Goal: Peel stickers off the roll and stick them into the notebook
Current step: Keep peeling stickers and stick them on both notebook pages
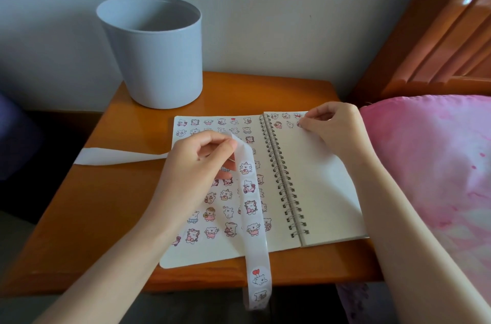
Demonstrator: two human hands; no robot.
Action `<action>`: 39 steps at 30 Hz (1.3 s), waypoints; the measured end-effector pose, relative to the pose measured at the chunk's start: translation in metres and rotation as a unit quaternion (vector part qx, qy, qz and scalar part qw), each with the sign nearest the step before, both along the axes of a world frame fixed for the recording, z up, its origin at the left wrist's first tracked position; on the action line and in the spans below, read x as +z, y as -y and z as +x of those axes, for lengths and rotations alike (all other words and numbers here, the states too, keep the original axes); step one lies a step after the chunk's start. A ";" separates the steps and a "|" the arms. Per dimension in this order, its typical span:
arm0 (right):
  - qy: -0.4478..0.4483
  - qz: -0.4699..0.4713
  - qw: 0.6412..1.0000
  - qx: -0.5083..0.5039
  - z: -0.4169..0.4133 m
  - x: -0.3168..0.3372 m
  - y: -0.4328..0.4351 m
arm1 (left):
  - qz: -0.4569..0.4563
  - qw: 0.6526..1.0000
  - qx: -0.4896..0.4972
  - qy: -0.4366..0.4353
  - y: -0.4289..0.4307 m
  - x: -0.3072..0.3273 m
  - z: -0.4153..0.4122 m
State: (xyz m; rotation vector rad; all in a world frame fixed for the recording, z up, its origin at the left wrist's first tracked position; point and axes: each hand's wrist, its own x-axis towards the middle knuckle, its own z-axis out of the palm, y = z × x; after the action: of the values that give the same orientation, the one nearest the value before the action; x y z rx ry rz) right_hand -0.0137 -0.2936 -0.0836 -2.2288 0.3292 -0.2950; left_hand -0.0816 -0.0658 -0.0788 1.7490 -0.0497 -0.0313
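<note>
A spiral notebook (313,185) lies open on the wooden bedside table (101,204). Its left page is covered with several small cartoon stickers; the right page has a few stickers along its top. My left hand (196,172) pinches the sticker strip (251,207) above the left page. The strip hangs down over the table's front edge, with stickers still on it. My right hand (329,127) has curled fingers and presses a sticker (299,124) at the top of the right page with its fingertips.
A grey plastic bin (154,53) stands at the back left of the table. The strip's bare backing tail (114,156) trails left across the table. A pink pillow (435,164) and wooden bed frame (430,39) lie close on the right.
</note>
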 end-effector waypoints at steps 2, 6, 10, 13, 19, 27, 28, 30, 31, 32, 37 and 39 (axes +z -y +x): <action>0.006 -0.010 1.000 -0.001 0.001 0.000 0.002 | 0.001 1.000 0.002 -0.001 0.000 -0.001 0.000; 0.024 -0.011 1.000 -0.008 0.001 -0.002 0.005 | 0.003 1.000 0.002 -0.005 0.000 -0.001 0.000; 0.025 -0.009 0.999 -0.027 0.002 -0.002 0.002 | 0.001 1.000 0.000 -0.007 -0.001 -0.001 0.000; -0.003 -0.076 0.996 -0.047 0.000 0.001 -0.008 | 0.001 1.000 -0.003 -0.004 0.000 0.000 0.000; -0.006 -0.113 0.992 -0.061 -0.003 0.003 -0.014 | -0.001 1.000 -0.001 -0.002 0.000 -0.001 0.000; 0.017 -0.071 0.997 -0.038 -0.004 -0.001 -0.005 | -0.004 1.000 0.001 -0.003 0.000 0.000 -0.001; 0.023 -0.059 0.997 -0.033 -0.004 -0.001 -0.003 | -0.004 1.000 0.002 -0.005 0.000 0.000 -0.001; 0.027 -0.038 0.999 -0.020 -0.005 -0.001 0.001 | -0.002 1.000 0.002 -0.007 0.000 0.000 -0.001; 0.026 -0.032 0.999 -0.012 -0.005 -0.001 0.001 | 0.000 1.000 0.002 -0.007 0.000 0.000 -0.001; 0.023 -0.032 0.999 -0.005 -0.004 -0.002 0.002 | 0.001 1.000 0.002 -0.007 0.000 0.000 0.000; 0.023 -0.043 0.998 0.027 -0.001 -0.006 0.004 | 0.005 1.000 0.002 -0.005 -0.001 0.000 -0.001; 0.030 -0.046 0.998 0.037 -0.001 -0.005 0.006 | 0.002 1.000 0.000 -0.004 -0.001 0.000 -0.001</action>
State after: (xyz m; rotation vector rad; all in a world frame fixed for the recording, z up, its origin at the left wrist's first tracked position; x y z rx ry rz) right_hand -0.0147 -0.3000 -0.0888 -2.3118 0.2030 -0.3424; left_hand -0.0824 -0.0651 -0.0791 1.7527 -0.0433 -0.0374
